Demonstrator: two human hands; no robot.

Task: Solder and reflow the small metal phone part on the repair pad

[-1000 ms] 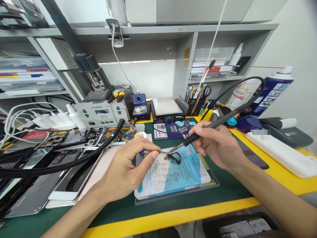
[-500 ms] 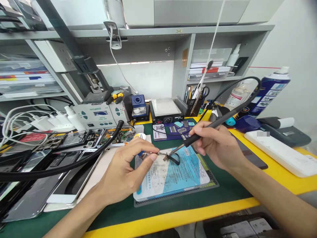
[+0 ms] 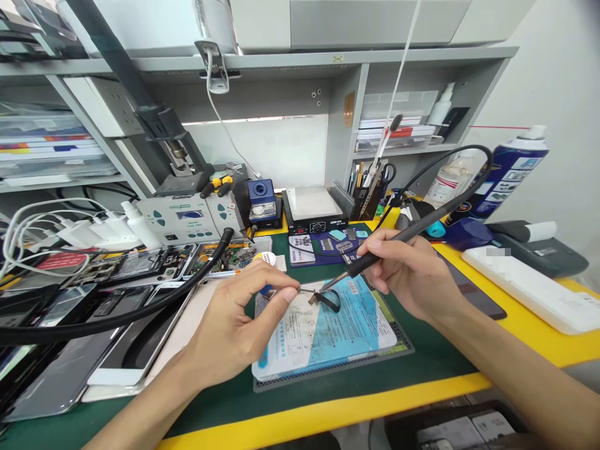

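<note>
Between the thumb and index finger of my left hand [image 3: 244, 322] is one end of a small flex cable [image 3: 334, 301], its black strip curling into a loop. My right hand [image 3: 415, 275] grips a soldering iron [image 3: 407, 232] like a pen. The iron's metal tip points down-left and meets the small part near the base of the loop; whether it truly touches is too small to tell. Under both hands lies a blue and white printed pad [image 3: 347, 337] on a green mat [image 3: 422, 369].
Several phones and glass panels [image 3: 135, 337] lie at left, crossed by a thick black hose [image 3: 140, 312]. Behind stand a soldering station [image 3: 192, 219], a blue iron holder [image 3: 261, 197] and a heating plate [image 3: 316, 212]. A white box [image 3: 525, 287] and spray can [image 3: 506, 169] are at right.
The held part has tilted slightly, so its strip by my left fingertips looks thinner. Otherwise both hands and the soldering iron stay almost in place.
</note>
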